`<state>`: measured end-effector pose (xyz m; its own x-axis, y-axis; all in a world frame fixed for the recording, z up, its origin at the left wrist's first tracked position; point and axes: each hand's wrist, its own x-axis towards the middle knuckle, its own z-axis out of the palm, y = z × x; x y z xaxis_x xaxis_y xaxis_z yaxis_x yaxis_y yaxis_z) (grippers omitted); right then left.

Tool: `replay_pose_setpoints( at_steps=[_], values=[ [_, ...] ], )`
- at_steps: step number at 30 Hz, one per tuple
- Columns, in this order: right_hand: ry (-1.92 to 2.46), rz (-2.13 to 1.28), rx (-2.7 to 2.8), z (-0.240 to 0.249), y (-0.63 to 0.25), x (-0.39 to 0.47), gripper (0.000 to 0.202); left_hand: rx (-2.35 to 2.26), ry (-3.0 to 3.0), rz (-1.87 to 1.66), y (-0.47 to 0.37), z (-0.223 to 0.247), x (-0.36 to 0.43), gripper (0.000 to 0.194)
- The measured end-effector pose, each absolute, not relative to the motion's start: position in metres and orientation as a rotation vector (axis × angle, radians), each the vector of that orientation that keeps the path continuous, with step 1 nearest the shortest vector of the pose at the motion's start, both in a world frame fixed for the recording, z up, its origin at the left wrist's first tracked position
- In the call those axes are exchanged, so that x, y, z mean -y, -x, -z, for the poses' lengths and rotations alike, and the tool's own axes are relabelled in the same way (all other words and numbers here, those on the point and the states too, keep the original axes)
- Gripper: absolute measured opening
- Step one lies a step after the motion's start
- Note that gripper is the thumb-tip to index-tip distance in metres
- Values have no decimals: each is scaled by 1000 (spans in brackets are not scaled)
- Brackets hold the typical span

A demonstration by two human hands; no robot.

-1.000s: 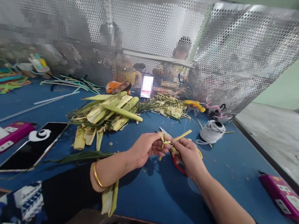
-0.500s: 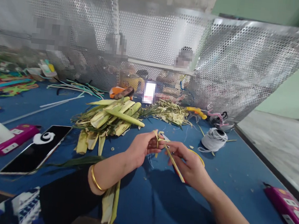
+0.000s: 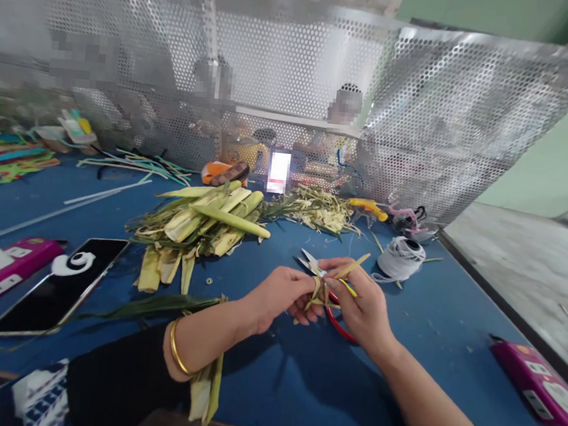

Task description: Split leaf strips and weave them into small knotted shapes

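Observation:
My left hand (image 3: 286, 295), a gold bangle on its wrist, pinches a small figure of knotted pale husk strips (image 3: 317, 291) at the middle of the table. Closed from the right side, my right hand (image 3: 360, 301) grips a husk strip (image 3: 352, 266) that sticks up to the upper right from the knot. Scissors (image 3: 312, 261) with red and yellow handles lie on the table under my hands, blades pointing up and left; my fingers hide part of them. A pile of green-yellow husks (image 3: 213, 219) lies beyond my left hand.
White thread spool (image 3: 401, 258) stands right of my hands. Shredded husks (image 3: 317, 209) and a yellow tool (image 3: 369, 209) lie behind. A phone (image 3: 63, 285) and magenta power strip (image 3: 12, 264) are left, another magenta strip (image 3: 538, 388) right. A perforated screen (image 3: 298, 60) borders the table.
Both hands have come closer together, my left moving right. The strip in my right hand, which pointed down toward me, now points up and right. More of the scissors shows.

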<state>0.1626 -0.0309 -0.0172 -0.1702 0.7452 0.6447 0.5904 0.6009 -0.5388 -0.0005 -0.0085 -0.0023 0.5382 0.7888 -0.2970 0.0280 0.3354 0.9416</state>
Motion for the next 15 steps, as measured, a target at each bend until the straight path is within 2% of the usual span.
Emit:
replay_pose_setpoints(
  at_steps=[8, 15],
  values=[
    [1444, -145, 1879, 20, -158, 32, 22, -831, -1197, -510, 1, 4, 9, 29],
    [1625, -175, 1720, 20, -157, 30, 28, -871, -1161, -598, 0, 9, 6, 23]
  ],
)
